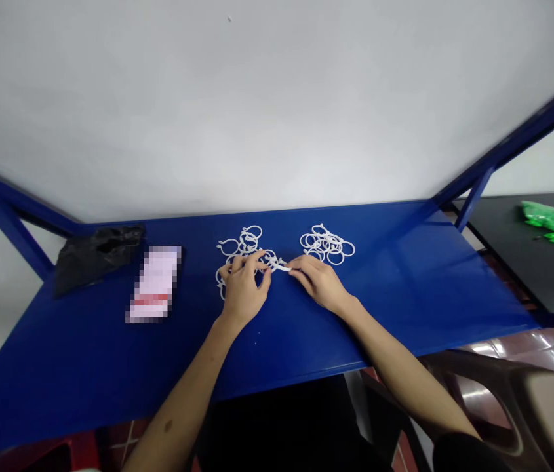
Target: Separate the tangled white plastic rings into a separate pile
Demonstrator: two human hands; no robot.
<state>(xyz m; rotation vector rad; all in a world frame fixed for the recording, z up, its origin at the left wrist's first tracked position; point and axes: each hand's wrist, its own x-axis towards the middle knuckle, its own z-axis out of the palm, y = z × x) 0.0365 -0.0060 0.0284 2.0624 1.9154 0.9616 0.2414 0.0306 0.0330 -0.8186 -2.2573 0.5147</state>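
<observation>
Two heaps of white plastic rings lie on a blue table (pixel 404 288). My left hand (pixel 242 288) rests on the left heap (pixel 244 246), fingers curled over several rings. My right hand (pixel 318 280) sits just to its right, fingertips pinched on one white ring (pixel 281 265) that both hands hold between them. The right heap (pixel 326 244) lies untouched just beyond my right hand.
A crumpled black plastic bag (pixel 97 255) lies at the table's far left, with a blurred pink and white packet (pixel 155 283) beside it. A white wall stands behind. To the right, a black table (pixel 527 262) carries green items (pixel 549 221). A brown chair (pixel 527 393) is at lower right.
</observation>
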